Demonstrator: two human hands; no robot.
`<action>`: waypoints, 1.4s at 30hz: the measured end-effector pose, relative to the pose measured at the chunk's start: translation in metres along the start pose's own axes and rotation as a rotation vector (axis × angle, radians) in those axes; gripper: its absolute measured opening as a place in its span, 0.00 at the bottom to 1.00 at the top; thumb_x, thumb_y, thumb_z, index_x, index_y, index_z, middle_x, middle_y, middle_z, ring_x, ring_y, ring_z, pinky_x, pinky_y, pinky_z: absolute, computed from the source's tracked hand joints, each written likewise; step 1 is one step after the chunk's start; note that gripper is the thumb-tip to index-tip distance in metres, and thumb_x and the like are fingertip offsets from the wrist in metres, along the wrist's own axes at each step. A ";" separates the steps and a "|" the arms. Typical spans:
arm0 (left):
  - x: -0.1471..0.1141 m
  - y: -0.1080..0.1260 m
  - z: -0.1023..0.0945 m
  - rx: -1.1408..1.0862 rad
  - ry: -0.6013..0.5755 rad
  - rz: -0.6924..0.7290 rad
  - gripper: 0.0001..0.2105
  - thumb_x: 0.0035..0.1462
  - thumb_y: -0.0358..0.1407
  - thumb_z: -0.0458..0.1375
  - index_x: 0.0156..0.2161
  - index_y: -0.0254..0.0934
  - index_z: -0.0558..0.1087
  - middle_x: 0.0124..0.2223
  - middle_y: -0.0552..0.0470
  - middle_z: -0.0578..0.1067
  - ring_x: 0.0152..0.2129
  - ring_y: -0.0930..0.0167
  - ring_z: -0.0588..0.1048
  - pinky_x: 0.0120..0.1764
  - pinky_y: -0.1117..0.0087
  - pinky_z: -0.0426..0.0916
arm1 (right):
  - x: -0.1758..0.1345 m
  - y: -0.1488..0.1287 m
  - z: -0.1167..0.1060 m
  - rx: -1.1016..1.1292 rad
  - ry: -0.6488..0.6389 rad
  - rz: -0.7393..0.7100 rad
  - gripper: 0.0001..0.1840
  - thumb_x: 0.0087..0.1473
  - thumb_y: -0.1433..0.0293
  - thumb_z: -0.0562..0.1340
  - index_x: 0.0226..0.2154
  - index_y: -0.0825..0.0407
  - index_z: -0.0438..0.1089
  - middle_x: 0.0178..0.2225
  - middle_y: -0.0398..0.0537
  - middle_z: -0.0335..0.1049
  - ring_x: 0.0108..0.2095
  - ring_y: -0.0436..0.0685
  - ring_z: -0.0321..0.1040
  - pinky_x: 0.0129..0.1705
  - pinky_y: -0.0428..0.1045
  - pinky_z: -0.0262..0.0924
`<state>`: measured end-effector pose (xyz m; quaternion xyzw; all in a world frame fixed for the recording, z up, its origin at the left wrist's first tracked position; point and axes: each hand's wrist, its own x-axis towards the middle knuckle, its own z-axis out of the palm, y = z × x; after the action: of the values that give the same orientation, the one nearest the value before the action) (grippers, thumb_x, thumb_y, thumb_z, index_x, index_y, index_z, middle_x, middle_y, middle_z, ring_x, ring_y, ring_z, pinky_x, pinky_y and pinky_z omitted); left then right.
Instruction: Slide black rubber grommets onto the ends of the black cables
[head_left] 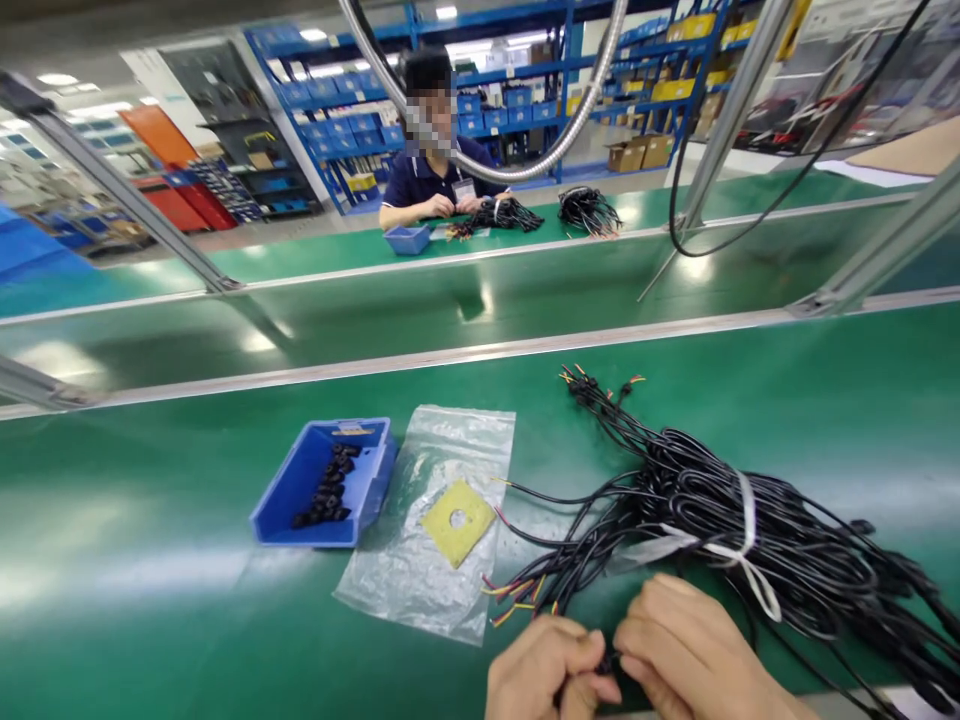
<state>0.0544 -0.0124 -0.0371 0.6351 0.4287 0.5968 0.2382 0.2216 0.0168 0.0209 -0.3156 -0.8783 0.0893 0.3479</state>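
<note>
My left hand and my right hand meet at the near edge of the green bench, fingers pinched together on a small black part and a black cable between them. The cable runs into a bundle of black cables tied with a white strip, lying just beyond my right hand. Bare coloured wire ends fan out just above my left hand. A blue bin with several small black parts sits to the left.
A clear plastic bag with a yellow square label lies between the bin and the cables. Across the conveyor a person works on another cable bundle beside a blue bin. Metal frame posts stand left and right.
</note>
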 end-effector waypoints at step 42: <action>0.025 0.023 -0.027 -0.087 -0.366 -0.216 0.05 0.57 0.25 0.62 0.36 0.37 0.74 0.29 0.53 0.77 0.24 0.73 0.75 0.28 0.77 0.70 | -0.007 -0.001 -0.002 0.108 -0.020 0.084 0.11 0.60 0.83 0.53 0.35 0.56 0.68 0.27 0.45 0.65 0.29 0.53 0.59 0.36 0.52 0.48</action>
<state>0.0321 -0.0095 -0.0001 0.6723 0.4177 0.4607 0.4017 0.2264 0.0115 0.0183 -0.3319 -0.8616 0.1543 0.3516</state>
